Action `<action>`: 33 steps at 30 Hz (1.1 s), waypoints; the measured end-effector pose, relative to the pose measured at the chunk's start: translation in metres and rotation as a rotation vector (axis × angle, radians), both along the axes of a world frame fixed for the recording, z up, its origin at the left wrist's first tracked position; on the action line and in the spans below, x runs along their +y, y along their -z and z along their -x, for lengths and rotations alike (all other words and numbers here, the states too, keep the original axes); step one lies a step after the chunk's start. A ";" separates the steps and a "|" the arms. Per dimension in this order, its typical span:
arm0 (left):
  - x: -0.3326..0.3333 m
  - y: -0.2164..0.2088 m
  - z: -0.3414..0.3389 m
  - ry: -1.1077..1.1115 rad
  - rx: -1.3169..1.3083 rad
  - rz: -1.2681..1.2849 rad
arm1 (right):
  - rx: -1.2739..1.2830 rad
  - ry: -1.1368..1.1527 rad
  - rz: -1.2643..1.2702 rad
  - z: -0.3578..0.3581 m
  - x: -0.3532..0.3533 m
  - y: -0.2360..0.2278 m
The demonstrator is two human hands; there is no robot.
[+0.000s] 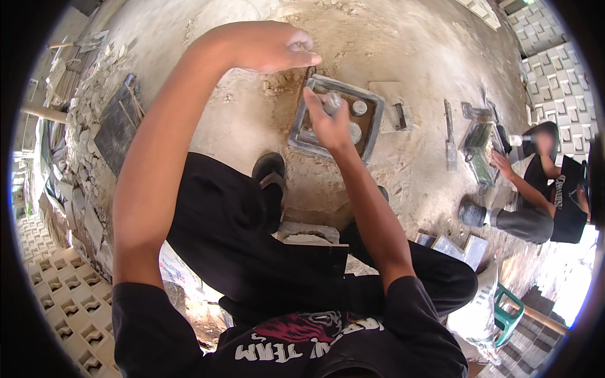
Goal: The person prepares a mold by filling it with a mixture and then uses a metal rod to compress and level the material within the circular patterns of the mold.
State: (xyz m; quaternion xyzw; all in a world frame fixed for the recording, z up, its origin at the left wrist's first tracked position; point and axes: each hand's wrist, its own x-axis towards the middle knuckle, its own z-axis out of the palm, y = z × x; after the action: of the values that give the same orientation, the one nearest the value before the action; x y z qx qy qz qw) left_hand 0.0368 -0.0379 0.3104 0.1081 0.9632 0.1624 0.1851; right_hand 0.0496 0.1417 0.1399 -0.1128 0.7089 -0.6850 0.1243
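The left forearm (161, 164), the larger in view, is raised and bent inward at the wrist, so that the left hand (274, 49) is held above and to the left of the frame's upper corner. Its fingers are curled and its thumb is stretched out; whether anything is held inside cannot be told. The right forearm (372, 195) is extended straight forward, and the right hand (331, 126) is lowered over the square grey frame (350, 85). Its thumb and fingers are part-closed about a small rounded grey piece (333, 103), but blur leaves it uncertain whether this is gripped.

The frame is set on the ground (246, 113) before the feet, beneath the right hand. Inside its walls, a wide round disc (355, 132) and a smaller round knob (359, 108) are seen.

The frame's right edge is neighboured by a flat slab (383, 93); its lower left corner is approached by the left sandal (270, 173). Dusty ground is spread leftward.
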 end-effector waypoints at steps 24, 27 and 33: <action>0.016 -0.001 0.002 0.008 -0.020 -0.071 | 0.123 -0.039 -0.063 -0.007 0.023 0.000; 0.011 0.009 0.000 0.057 0.101 -0.103 | 0.421 -0.101 -0.161 -0.008 0.041 0.021; 0.011 0.012 0.001 0.026 0.101 -0.073 | 0.174 -0.023 0.020 -0.005 0.045 0.018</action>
State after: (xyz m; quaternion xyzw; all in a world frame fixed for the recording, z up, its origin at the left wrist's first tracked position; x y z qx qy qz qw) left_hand 0.0357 -0.0266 0.2984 0.1356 0.9632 0.1894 0.1341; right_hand 0.0549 0.1866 0.1222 -0.1811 0.7088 -0.6783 0.0690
